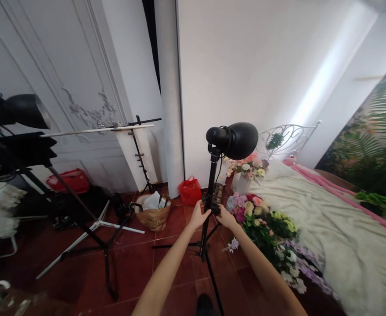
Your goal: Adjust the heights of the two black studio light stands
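A black light stand (211,182) rises in front of me on spread tripod legs, with a black studio lamp (240,139) on top. The lamp's dark reflector points to the right, and its cable is looped around the body. My left hand (200,215) is closed around the stand's column at the collar, thumb across the front. On the other side, my right hand (225,217) grips the same collar near its clamp; some of its fingers are hidden behind the stand.
Bunches of artificial flowers (255,208) lie right of the stand, beside a bed with a cream blanket (304,197). A red bag (190,191) and a woven basket (153,216) stand on the tiled floor. More stands with lamps (28,112) crowd the left.
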A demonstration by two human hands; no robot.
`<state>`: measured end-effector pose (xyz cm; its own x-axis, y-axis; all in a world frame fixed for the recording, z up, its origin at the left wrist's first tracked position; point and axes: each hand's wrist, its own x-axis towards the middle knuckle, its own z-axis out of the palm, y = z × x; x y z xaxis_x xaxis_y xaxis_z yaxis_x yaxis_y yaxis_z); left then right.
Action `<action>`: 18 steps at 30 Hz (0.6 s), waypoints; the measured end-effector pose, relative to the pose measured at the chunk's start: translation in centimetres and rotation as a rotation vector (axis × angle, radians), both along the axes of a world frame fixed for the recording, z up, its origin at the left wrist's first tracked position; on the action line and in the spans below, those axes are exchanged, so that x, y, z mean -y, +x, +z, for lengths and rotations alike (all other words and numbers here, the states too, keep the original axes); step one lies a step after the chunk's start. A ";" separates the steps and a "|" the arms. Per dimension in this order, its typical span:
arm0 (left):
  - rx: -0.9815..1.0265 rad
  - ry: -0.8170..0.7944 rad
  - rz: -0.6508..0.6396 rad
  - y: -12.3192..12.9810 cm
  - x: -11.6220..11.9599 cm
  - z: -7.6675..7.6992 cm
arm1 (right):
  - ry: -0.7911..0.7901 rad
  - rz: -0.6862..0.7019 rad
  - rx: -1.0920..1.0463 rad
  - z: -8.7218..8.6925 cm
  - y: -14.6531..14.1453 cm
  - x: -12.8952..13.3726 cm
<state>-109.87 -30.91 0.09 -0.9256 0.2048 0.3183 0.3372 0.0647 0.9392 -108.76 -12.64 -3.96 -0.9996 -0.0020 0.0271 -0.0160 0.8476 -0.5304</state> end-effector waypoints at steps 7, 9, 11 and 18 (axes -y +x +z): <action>-0.018 0.083 0.012 -5.3 -4.5 1.4 | 0.273 0.161 0.158 2.2 -5.0 -3.0; -0.001 0.100 -0.035 -5.8 -4.9 1.5 | 0.295 0.197 0.183 3.3 -6.6 -3.4; 0.037 0.110 -0.056 -6.2 -5.4 1.5 | 0.321 0.228 0.200 4.2 -8.1 -3.6; 0.044 0.132 -0.022 -7.5 -6.3 0.1 | 0.460 0.355 0.220 5.4 -10.1 -3.6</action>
